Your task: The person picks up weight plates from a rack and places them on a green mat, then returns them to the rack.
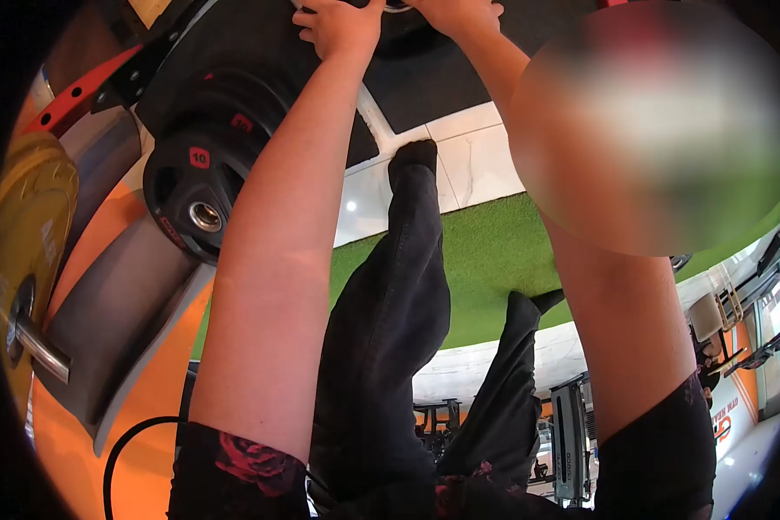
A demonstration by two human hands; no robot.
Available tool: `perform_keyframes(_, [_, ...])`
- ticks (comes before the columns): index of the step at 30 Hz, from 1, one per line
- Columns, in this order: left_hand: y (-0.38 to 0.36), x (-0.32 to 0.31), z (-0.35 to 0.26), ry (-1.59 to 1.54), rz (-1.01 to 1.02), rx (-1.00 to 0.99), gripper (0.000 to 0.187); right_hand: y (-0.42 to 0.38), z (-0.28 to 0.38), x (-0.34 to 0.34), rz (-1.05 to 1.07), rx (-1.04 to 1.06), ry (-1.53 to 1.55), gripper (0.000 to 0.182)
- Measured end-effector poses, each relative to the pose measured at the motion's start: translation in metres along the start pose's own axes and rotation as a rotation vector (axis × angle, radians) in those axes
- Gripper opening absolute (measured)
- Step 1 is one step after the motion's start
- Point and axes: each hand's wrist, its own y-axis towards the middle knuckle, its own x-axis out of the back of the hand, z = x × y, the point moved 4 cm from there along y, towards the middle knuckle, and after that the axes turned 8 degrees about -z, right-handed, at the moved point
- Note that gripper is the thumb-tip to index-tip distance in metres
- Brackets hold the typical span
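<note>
At the top edge, a black weight plate with a metal centre ring is mostly cut off. My left hand is on its left side, with fingers curled and thumb toward the ring. On the other side, my right hand grips it as well, its fingertips partly out of view. Both arms reach forward, nearly straight. Beside my left forearm stands a stack of black weight plates, the front one marked 10 with a metal hub.
A yellow plate sits on a metal peg at far left, near a grey plate. Black mats, white tiles and green turf form the floor. A large blurred patch covers the right. Gym machines appear behind.
</note>
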Motion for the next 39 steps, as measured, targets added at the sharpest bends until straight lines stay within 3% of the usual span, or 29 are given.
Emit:
perform_keyframes(5, [0.000, 0.009, -0.012, 0.031, 0.006, 0.042, 0.103, 0.007, 0.014, -0.007, 0.032, -0.117, -0.099, 0.127])
perform_keyframes(8, [0.013, -0.015, 0.013, 0.083, 0.036, -0.012, 0.113, 0.003, 0.009, -0.003, -0.021, -0.119, -0.046, 0.124])
perform_keyframes(10, [0.001, -0.011, 0.016, 0.016, 0.012, 0.029, 0.123, -0.005, 0.002, 0.004, -0.048, -0.093, -0.014, 0.120])
perform_keyframes(15, [-0.069, 0.038, 0.010, 0.098, 0.062, 0.046, 0.124, -0.064, -0.043, 0.039, 0.004, -0.109, 0.115, 0.106])
perform_keyframes(17, [-0.104, 0.053, 0.015, 0.135, 0.056, -0.008, 0.123, -0.081, -0.104, 0.014, -0.164, -0.085, 0.123, 0.104])
perform_keyframes(18, [-0.123, 0.059, 0.016, 0.176, 0.053, -0.031, 0.119, -0.092, -0.124, 0.022, -0.136, -0.087, 0.188, 0.126])
perform_keyframes(23, [-0.241, 0.063, 0.019, 0.147, 0.117, -0.216, 0.116, -0.159, -0.245, 0.076, -0.158, -0.196, 0.394, 0.115])
perform_keyframes(25, [-0.295, 0.051, 0.019, -0.013, 0.132, -0.252, 0.112, -0.180, -0.300, 0.108, -0.142, -0.256, 0.377, 0.115])
perform_keyframes(26, [-0.320, 0.042, 0.024, -0.158, 0.174, -0.232, 0.105, -0.193, -0.327, 0.123, -0.153, -0.268, 0.385, 0.114])
perform_keyframes(29, [-0.400, 0.002, 0.032, -0.123, 0.343, -0.214, 0.089, -0.221, -0.435, 0.163, -0.246, -0.292, 0.394, 0.114])
perform_keyframes(31, [-0.474, -0.014, 0.014, -0.207, 0.524, -0.113, 0.078, -0.244, -0.514, 0.197, -0.289, -0.384, 0.415, 0.105])
perform_keyframes(32, [-0.508, -0.029, 0.013, -0.151, 0.524, -0.105, 0.062, -0.254, -0.556, 0.210, -0.297, -0.414, 0.442, 0.097])
perform_keyframes(33, [-0.545, -0.046, 0.006, -0.141, 0.552, -0.129, 0.062, -0.261, -0.599, 0.219, -0.296, -0.442, 0.472, 0.089])
perform_keyframes(35, [-0.616, -0.072, 0.005, -0.136, 0.635, -0.159, 0.046, -0.284, -0.686, 0.232, -0.382, -0.458, 0.541, 0.065])
perform_keyframes(39, [-0.745, -0.141, 0.014, -0.118, 0.764, -0.280, 0.042, -0.327, -0.839, 0.247, -0.440, -0.562, 0.467, 0.049])
